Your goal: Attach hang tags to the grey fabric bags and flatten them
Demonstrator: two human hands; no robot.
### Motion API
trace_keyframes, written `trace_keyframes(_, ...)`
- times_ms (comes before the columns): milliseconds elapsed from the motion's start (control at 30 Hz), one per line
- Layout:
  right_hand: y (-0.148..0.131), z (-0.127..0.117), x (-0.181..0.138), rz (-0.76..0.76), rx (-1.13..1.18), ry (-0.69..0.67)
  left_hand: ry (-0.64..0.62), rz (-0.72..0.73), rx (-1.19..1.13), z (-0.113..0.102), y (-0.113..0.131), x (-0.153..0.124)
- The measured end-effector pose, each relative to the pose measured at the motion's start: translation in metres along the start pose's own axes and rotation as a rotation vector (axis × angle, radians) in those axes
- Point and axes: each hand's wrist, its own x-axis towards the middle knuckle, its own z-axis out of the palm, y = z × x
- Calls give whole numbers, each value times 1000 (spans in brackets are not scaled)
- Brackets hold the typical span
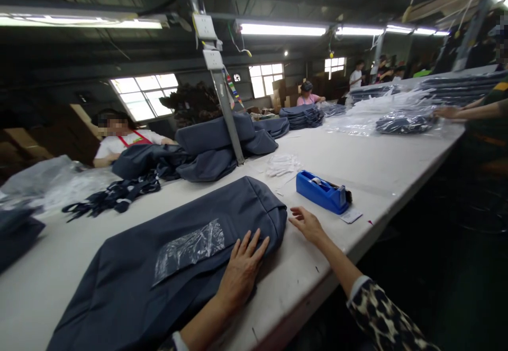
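Note:
A large dark blue fabric bag (130, 250) lies flat across the white table in front of me. On top of it rests a small clear plastic packet (189, 249) with something dark inside. My left hand (243, 270) lies on the bag near its right end, fingers spread, palm down. Just past the bag's right end is my right hand (307, 225), its fingers apart and slightly curled with nothing in them. Behind that hand stands a blue tape dispenser (322, 192), with a small white card (351, 215) beside it.
More dark bags (214, 139) are heaped around a metal post (227, 107) carrying sockets. Dark straps (113, 195) and clear plastic (51, 184) lie left. White slips (282, 164) sit behind the dispenser. Co-workers stand across the table; another person's hand (446, 112) touches a wrapped bag (405, 122).

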Motion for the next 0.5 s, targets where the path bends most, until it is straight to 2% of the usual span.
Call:
trace_keyframes(200, -3, 22, 46, 171, -50, -47, -30, -7, 20, 2, 1, 0)
trace_keyframes(367, -8, 39, 55, 300, -217, -11, -113, -17, -31, 2, 4, 4)
trace_keyframes(500, -13, 46, 58, 338, -320, 25, -230, -40, -125, -9, 0, 11)
